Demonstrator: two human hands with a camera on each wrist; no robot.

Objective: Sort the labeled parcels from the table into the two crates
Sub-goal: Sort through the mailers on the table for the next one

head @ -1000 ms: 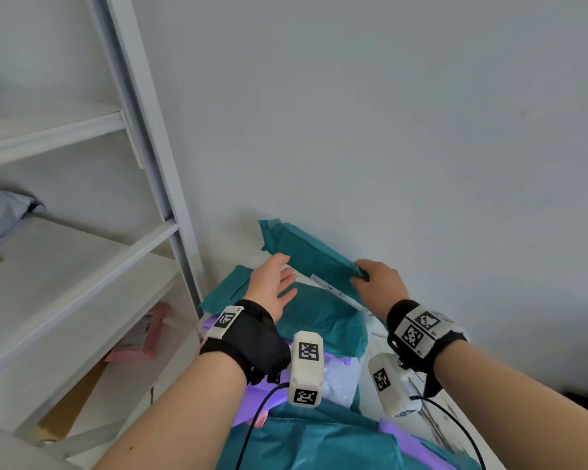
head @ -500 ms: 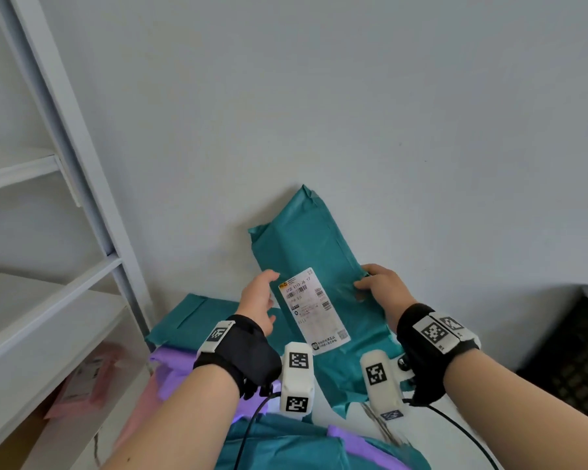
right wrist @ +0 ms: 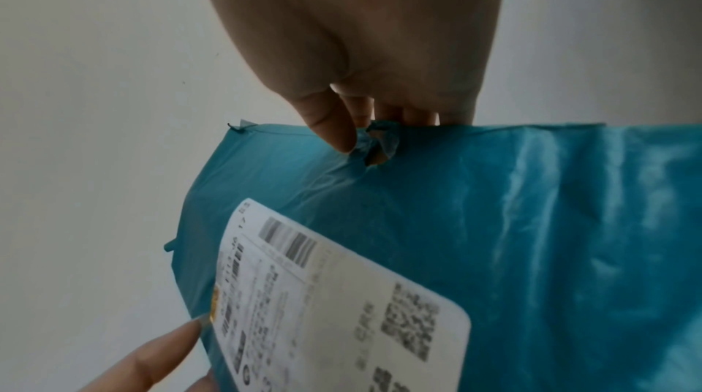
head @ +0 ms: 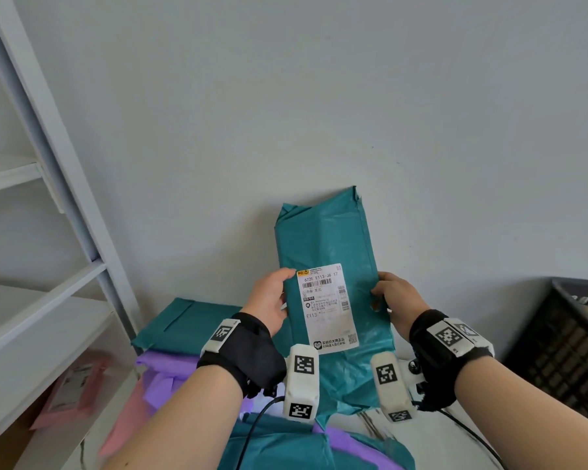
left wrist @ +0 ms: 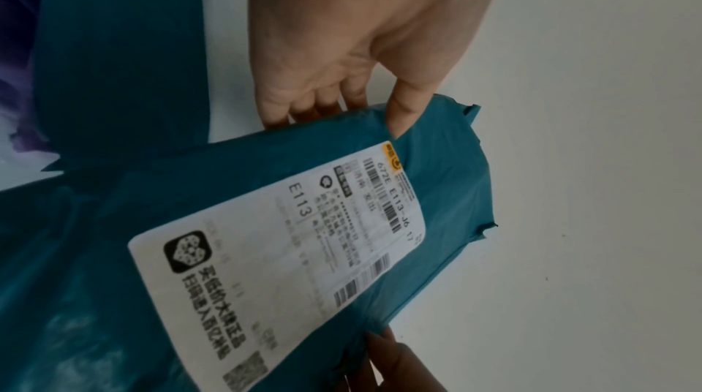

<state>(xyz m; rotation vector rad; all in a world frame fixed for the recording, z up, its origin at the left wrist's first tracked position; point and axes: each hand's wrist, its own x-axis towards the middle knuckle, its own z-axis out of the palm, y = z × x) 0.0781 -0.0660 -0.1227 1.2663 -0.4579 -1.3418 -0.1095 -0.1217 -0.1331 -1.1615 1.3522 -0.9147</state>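
Note:
I hold a teal plastic parcel upright before the wall, its white shipping label facing me and reading E113. My left hand pinches its left edge, thumb on the front by the label's top corner, fingers behind. My right hand pinches the right edge beside a small tear in the bag. The left wrist view shows the parcel under my left hand. In the right wrist view my right hand grips the torn rim of the parcel.
More teal parcels, purple ones and a pink one lie piled on the table below. A dark crate stands at the right. White shelving at the left holds a pink parcel.
The teal parcel came up off the pile and turned upright, label toward me. My left hand moved from open above it to pinching its left edge. My view swung right, revealing the crate.

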